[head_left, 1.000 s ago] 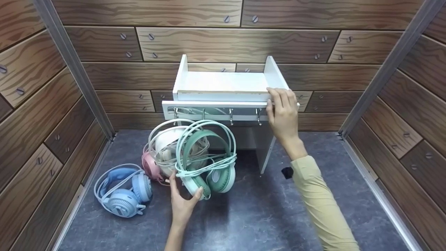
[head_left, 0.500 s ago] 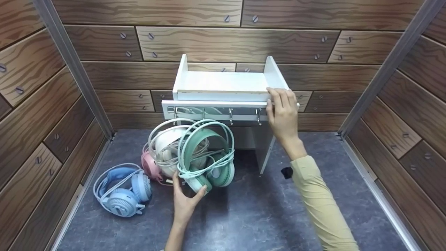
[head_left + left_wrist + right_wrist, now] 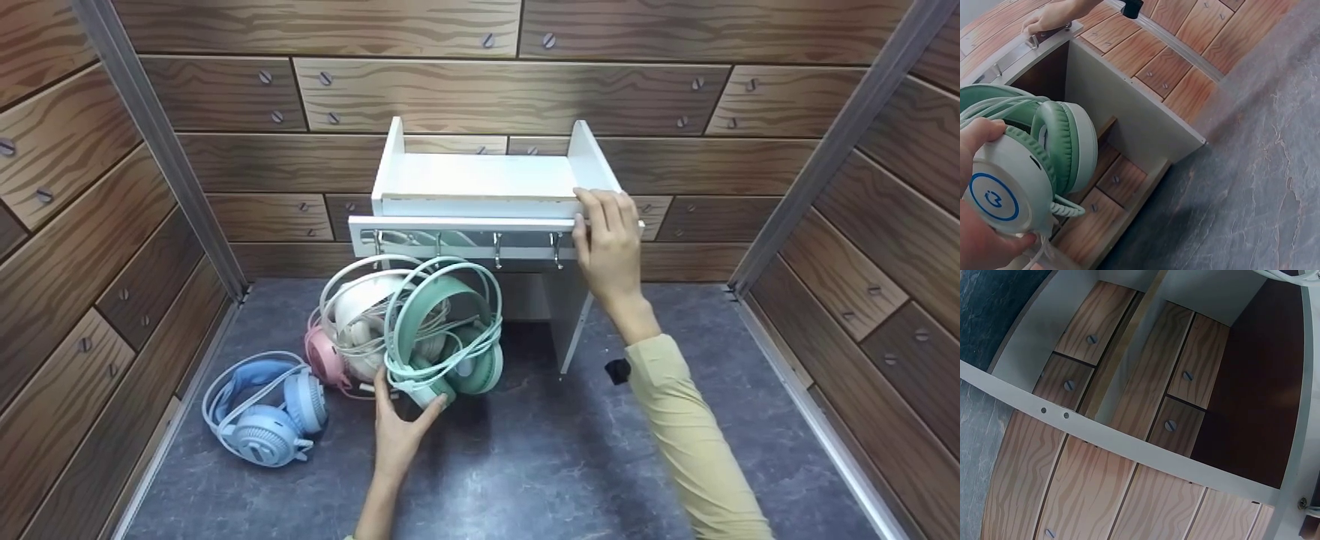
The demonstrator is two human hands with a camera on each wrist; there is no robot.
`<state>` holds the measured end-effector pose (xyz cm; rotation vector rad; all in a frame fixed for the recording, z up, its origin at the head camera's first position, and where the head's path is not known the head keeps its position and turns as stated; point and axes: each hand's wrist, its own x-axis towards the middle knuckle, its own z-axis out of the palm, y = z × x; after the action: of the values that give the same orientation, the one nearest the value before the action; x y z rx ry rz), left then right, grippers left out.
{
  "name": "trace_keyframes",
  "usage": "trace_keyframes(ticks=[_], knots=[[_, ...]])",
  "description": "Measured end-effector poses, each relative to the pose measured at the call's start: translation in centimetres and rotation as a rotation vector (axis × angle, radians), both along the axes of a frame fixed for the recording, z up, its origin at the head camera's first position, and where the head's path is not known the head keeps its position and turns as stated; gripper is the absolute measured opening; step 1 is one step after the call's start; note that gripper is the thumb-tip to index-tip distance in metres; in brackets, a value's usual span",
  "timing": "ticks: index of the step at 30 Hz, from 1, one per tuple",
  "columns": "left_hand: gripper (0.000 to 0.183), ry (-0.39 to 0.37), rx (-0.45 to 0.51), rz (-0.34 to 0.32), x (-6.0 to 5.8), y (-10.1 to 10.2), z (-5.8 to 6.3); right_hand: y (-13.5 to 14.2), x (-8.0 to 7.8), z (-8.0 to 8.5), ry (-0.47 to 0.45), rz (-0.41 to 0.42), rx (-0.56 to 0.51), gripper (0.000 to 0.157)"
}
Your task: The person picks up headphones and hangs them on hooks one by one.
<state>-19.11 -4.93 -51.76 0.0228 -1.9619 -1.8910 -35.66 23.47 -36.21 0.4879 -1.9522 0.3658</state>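
Green headphones [image 3: 484, 371], bound with their own pale green cable, are held in front of a hook rail [image 3: 465, 223]. My left hand [image 3: 397, 439] grips one ear cup [image 3: 1002, 185] between thumb and fingers. The headband's top reaches just below the left hooks. My right hand [image 3: 611, 244] holds the rail's right end, its fingers over the white shelf's [image 3: 487, 176] front edge and its thumb in front. White headphones [image 3: 364, 300] and pink headphones [image 3: 325, 358] are behind and left of the green ones. How the white pair is supported is hidden.
Blue headphones [image 3: 266, 435] lie on the dark floor [image 3: 540, 480] at left. The shelf's right side panel [image 3: 1123, 101] and inner crossbar [image 3: 1123, 343] show in the wrist views. Wood-patterned walls [image 3: 465, 97] enclose the space. A small black object [image 3: 618, 371] is at the right sleeve.
My left hand has moved slightly up and to the right. The green headphones' ear cups have shifted slightly up and left. The right hand stays on the rail.
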Motion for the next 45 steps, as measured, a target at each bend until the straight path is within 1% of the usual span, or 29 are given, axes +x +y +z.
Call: trace_keyframes(ticks=[6, 9, 12, 14, 16, 18, 20, 22, 24, 26, 30, 35, 38, 41, 45], knots=[[0.09, 0.003, 0.009, 0.007, 0.2, -0.3, 0.0, 0.0, -0.1, -0.2, -0.004, -0.002, 0.004, 0.035], [0.086, 0.04, 0.038, 0.006, 0.2, -0.6, -0.2, 0.0, -0.1, -0.2, -0.003, 0.001, 0.006, 0.035], [0.079, 0.115, 0.122, -0.019, 0.0, -1.0, -0.7, 0.0, -0.1, -0.1, -0.001, 0.005, 0.003, 0.036], [0.07, 0.165, 0.182, -0.031, -0.2, -1.3, -1.2, 0.0, -0.1, -0.1, -0.002, 0.007, 0.001, 0.036], [0.059, 0.207, 0.249, -0.027, -0.4, -1.7, -1.6, 0.0, -0.1, 0.0, -0.003, 0.01, -0.001, 0.036], [0.047, 0.252, 0.296, -0.003, -0.4, -2.1, -1.9, -0.1, -0.1, 0.0, -0.005, 0.014, -0.004, 0.036], [0.037, 0.297, 0.346, 0.015, -0.4, -2.4, -2.0, -0.1, 0.0, 0.0, -0.005, 0.011, -0.003, 0.036], [0.03, 0.328, 0.391, 0.02, -0.4, -2.8, -2.1, -0.1, 0.0, 0.0, -0.002, 0.011, -0.005, 0.036], [0.028, 0.33, 0.425, 0.017, -0.3, -3.1, -2.1, 0.0, 0.0, 0.0, 0.001, 0.008, -0.004, 0.036], [0.026, 0.317, 0.442, 0.009, -0.2, -3.4, -2.1, 0.0, -0.1, 0.0, 0.003, 0.007, -0.004, 0.036], [0.025, 0.297, 0.448, 0.01, 0.1, -4.0, -2.2, 0.0, -0.1, 0.0, -0.001, 0.0, 0.008, 0.036], [0.023, 0.288, 0.453, 0.041, 0.4, -5.1, -2.5, -0.1, -0.1, 0.0, 0.002, 0.013, 0.0, 0.035], [0.023, 0.263, 0.46, 0.076, 0.5, -6.2, -2.6, -0.1, -0.1, 0.0, 0.008, 0.017, -0.006, 0.035], [0.022, 0.235, 0.492, 0.122, 0.6, -7.3, -2.6, -0.1, -0.1, 0.0, 0.008, 0.018, -0.008, 0.035], [0.021, 0.199, 0.505, 0.216, 0.7, -9.1, -2.5, 0.0, -0.2, -0.1, 0.002, 0.009, -0.001, 0.036]])
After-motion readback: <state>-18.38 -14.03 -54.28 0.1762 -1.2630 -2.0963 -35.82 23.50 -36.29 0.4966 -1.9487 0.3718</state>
